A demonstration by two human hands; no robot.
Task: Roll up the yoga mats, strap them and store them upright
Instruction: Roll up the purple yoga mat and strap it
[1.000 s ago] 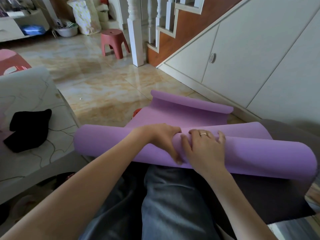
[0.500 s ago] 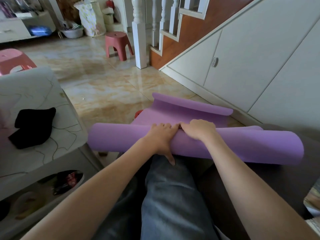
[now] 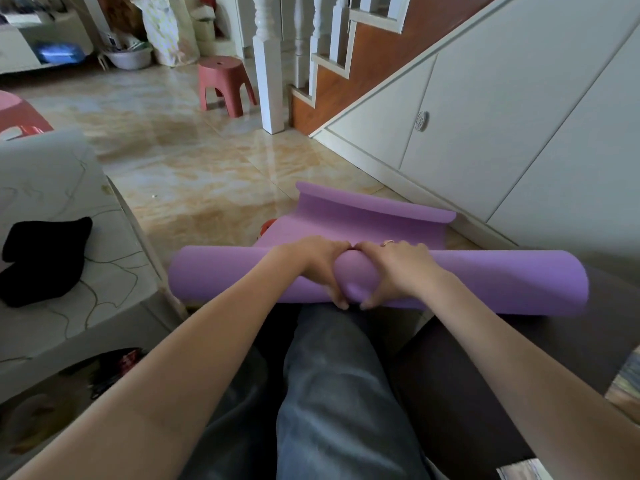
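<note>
Thumbs now wrap under the purple mat roll (image 3: 485, 278); left hand (image 3: 311, 265) and right hand (image 3: 398, 268) grip it, fingertips hidden.

Inside a home, living area: glossy marble-look floor (image 3: 194, 161), wooden staircase (image 3: 363, 64) with white balusters, under-stair cupboards (image 3: 485, 126), red plastic stool (image 3: 225, 84), low pale table (image 3: 86, 278).

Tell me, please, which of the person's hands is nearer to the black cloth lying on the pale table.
Left. The left hand grips the purple mat roll on the side toward the black cloth; the right hand grips the roll just beyond it, farther from the cloth.
</note>
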